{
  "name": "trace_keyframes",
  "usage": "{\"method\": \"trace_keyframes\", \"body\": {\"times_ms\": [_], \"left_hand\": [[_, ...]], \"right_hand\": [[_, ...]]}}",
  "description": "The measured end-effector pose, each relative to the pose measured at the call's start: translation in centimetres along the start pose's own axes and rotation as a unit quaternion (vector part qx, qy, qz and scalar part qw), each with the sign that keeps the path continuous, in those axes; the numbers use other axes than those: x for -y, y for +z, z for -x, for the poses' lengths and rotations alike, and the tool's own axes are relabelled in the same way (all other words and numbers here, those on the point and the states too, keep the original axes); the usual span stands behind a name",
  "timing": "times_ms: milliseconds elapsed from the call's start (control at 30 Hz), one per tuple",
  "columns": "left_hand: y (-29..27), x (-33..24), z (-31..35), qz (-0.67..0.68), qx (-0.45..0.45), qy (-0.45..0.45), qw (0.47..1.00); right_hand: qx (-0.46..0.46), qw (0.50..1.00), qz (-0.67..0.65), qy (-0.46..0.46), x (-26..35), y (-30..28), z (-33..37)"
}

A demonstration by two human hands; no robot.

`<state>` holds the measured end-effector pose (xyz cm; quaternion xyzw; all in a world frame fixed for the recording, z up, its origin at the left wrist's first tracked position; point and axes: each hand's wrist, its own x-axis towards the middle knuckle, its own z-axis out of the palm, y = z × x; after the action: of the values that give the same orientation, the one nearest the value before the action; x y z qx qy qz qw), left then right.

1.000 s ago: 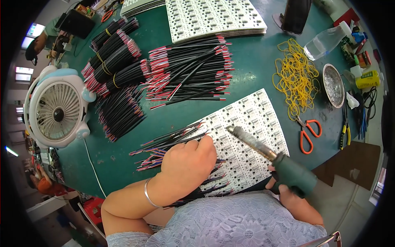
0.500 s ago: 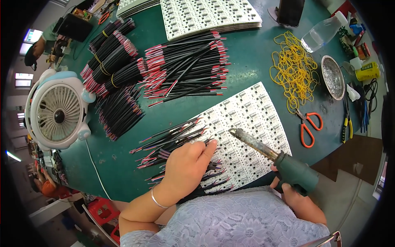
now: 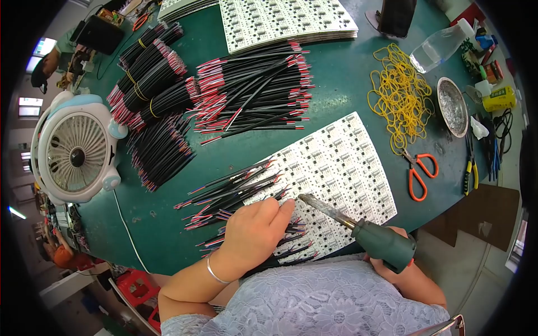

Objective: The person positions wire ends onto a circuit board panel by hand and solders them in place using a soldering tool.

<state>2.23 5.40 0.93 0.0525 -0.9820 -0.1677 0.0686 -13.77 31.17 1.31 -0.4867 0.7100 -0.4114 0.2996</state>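
Note:
A white panel of small circuit boards [image 3: 342,162] lies tilted on the green table. Short black cables [image 3: 224,187] with red, white and blue ends reach onto its left part. My left hand [image 3: 252,232], thumb and forefinger pinched together, holds a black cable against the panel; the fingers hide most of that cable. In my right hand [image 3: 404,277] is a soldering iron [image 3: 386,246] with a thick green handle, gripped from the right and below. Its dark metal tip points left and sits close by my left fingertips, at the panel's surface or just over it.
Beyond the panel lie loose cables [image 3: 258,92] and banded cable bundles [image 3: 148,81]. A fan [image 3: 77,148] stands left, stacked panels [image 3: 288,22] at the back. To the right are yellow rubber bands [image 3: 400,95], orange-handled scissors [image 3: 414,182], a metal bowl [image 3: 439,106] and a bottle [image 3: 440,47].
My right hand has brought the soldering iron left and down, so its tip is now beside my left fingertips. The left hand stays pinched, in nearly the same place.

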Motion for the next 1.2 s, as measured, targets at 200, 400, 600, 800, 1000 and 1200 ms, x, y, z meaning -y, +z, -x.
{"method": "trace_keyframes", "body": {"times_ms": [200, 400, 600, 800, 1000, 1200], "left_hand": [[-0.1, 0.2, -0.1, -0.006, 0.005, 0.005, 1.0], [-0.5, -0.1, -0.8, -0.006, 0.008, -0.003, 1.0], [-1.2, -0.4, -1.4, -0.032, 0.047, 0.009, 0.998], [-1.1, -0.3, -1.4, -0.034, 0.054, 0.008, 0.998], [-0.2, 0.3, -0.8, 0.032, 0.003, -0.017, 0.999], [-0.3, 0.4, -1.0, 0.034, 0.001, 0.0, 0.999]], "right_hand": [[0.01, 1.0, 0.011, -0.001, 0.0, 0.2, 0.2], [0.017, 0.998, 0.046, -0.04, 0.5, -0.2, -1.0], [0.014, 0.993, 0.112, -0.041, 0.1, 0.1, -0.4], [-0.031, 0.999, 0.02, 0.01, 0.4, 0.0, -0.1], [-0.029, 0.999, -0.023, -0.013, -0.1, 0.2, 0.5], [-0.041, 0.999, -0.004, -0.017, -0.5, 0.8, 0.9]]}}
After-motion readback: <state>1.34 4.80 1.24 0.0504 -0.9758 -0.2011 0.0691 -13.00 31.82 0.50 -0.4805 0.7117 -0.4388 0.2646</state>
